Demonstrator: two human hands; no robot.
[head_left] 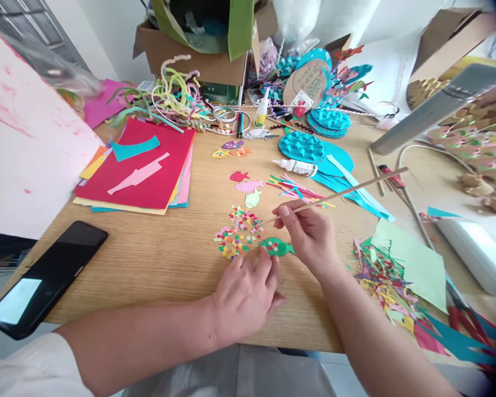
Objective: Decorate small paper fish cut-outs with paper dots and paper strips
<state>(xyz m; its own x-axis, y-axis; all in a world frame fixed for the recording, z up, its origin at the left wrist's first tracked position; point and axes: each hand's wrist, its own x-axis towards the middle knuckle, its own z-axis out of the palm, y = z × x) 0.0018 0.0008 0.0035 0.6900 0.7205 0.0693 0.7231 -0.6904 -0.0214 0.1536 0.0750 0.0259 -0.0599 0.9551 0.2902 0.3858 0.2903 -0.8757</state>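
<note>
My right hand point(310, 234) pinches a thin wooden stick point(351, 189) near its lower part. The stick slants, its lower tip over a pile of tiny coloured paper bits point(248, 219). Just below that tip lies a green paper fish point(278, 246) with several small dots on its body. My left hand point(248, 292) rests on the table, fingers apart and partly bent, fingertips at the fish's lower edge. Round paper dots point(231, 242) spread to the fish's left. Above the bits lie a pale green fish point(253, 199), a pink fish point(249, 186) and a red fish point(239, 176).
A stack of coloured paper point(144, 160) and a phone point(49, 275) lie at left. A glue bottle point(297, 167) lies beside paper strips point(301, 190). Paper scraps point(388, 286) and scissors point(465, 320) are at right. Pipe cleaners point(173, 94) and a cardboard box point(198, 60) stand behind.
</note>
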